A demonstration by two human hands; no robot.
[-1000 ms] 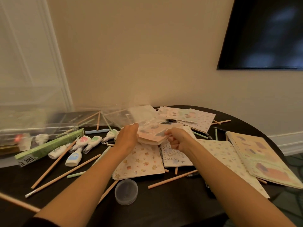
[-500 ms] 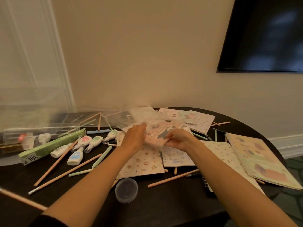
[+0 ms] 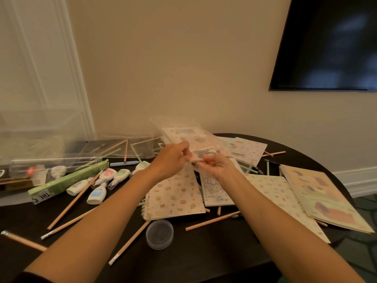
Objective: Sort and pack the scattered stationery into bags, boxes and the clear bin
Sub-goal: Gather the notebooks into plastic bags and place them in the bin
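Head cam, fwd & down, close over table (image 3: pixel 204 259)

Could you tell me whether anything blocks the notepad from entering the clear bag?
Nothing visible does: the left hand and right hand hold the notepad at its near edge, and it seems partly inside the clear bag.

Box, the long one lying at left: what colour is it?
The box is green, its near end white with black letters; head view.
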